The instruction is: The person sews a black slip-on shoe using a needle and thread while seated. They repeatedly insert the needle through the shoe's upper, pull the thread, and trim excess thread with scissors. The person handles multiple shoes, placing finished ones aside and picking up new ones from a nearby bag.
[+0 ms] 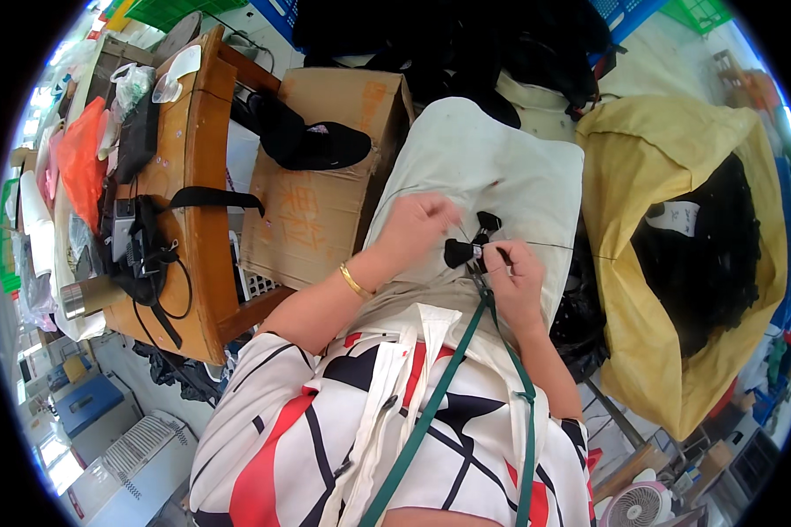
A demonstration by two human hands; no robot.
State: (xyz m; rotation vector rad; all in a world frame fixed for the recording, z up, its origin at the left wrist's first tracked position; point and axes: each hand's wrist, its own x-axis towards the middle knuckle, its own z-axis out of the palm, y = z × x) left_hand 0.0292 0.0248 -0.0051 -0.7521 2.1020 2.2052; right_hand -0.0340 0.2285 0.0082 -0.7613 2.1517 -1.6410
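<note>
A small black fabric piece [460, 253], shaped like a bow, lies over my lap. My right hand [516, 279] pinches it at its right side. Another small black piece [487, 222] is just beyond. My left hand [420, 228] is raised to the left of them, its fingers curled together and smeared by motion; what they hold, if anything, I cannot make out. A green cord [432, 420] hangs down my front to a small dark item below the black piece, partly hidden by my right hand. A pale cloth [475, 162] covers my lap.
On the left, a cardboard box [312, 211] carries black shoe-like items [325, 147] beside a wooden table [185, 158] with a strap, wires and bags. A yellow sack [650, 290] of black pieces stands open on the right. Black goods [448, 48] are heaped ahead.
</note>
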